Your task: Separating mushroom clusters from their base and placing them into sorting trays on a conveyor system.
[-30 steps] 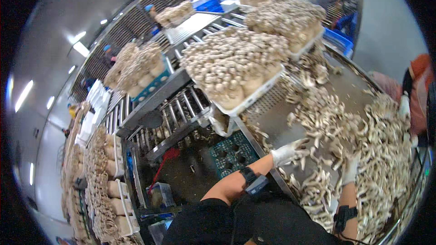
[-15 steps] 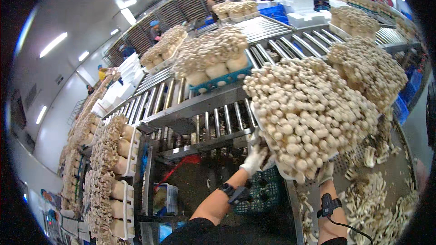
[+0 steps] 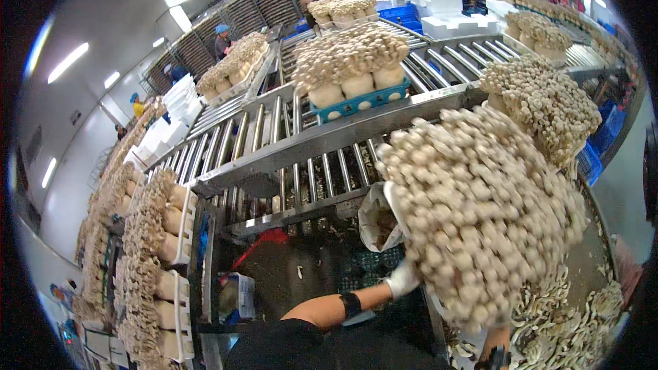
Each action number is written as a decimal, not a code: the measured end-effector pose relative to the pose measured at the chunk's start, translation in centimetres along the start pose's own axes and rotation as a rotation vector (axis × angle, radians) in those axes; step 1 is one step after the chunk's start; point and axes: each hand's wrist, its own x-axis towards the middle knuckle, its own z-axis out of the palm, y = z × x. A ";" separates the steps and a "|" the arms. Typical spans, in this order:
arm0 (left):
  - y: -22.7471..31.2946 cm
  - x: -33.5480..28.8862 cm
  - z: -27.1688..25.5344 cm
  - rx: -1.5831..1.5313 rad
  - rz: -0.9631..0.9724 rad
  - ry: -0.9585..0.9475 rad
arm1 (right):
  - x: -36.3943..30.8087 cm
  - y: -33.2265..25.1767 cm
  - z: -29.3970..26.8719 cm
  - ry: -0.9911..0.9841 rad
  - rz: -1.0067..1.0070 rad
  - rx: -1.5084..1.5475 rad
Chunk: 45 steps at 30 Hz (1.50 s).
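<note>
A large mass of pale brown-capped mushrooms [image 3: 480, 212] in a white tray [image 3: 395, 200] is tilted in front of me, caps toward me. My left hand [image 3: 403, 279], in a white glove, is closed at its lower left edge, the fingertips hidden behind it. My right hand is covered by the caps; only the forearm [image 3: 497, 340] with a dark strap shows below them. A whitish open bag-like thing [image 3: 378, 223] with brown inside sits against the tray's left end. Loose cut mushrooms [image 3: 565, 329] lie on the metal worktop at right.
A teal crate [image 3: 360, 101] of mushroom blocks stands on the roller conveyor [image 3: 240, 137]. More mushrooms [image 3: 545, 103] stand behind at right, and stacked white trays [image 3: 179, 240] line the left. White foam boxes [image 3: 439, 3] and people in blue caps are farther off.
The held mushrooms have come lower and nearer and turned, now covering my right hand. My left hand has moved down with them. The teal crate has shifted right along the rollers.
</note>
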 end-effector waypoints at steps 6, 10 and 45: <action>10.9 -2.5 4.2 -0.137 0.240 -0.648 | -3.0 -0.3 -1.1 0.217 -0.130 -0.502; 10.9 5.3 -5.5 -0.167 0.193 -0.967 | -0.7 -1.9 3.1 0.183 -0.222 -0.706; -14.8 63.4 -33.0 0.723 -0.205 -0.015 | 21.0 -12.6 35.9 0.304 -0.529 -1.528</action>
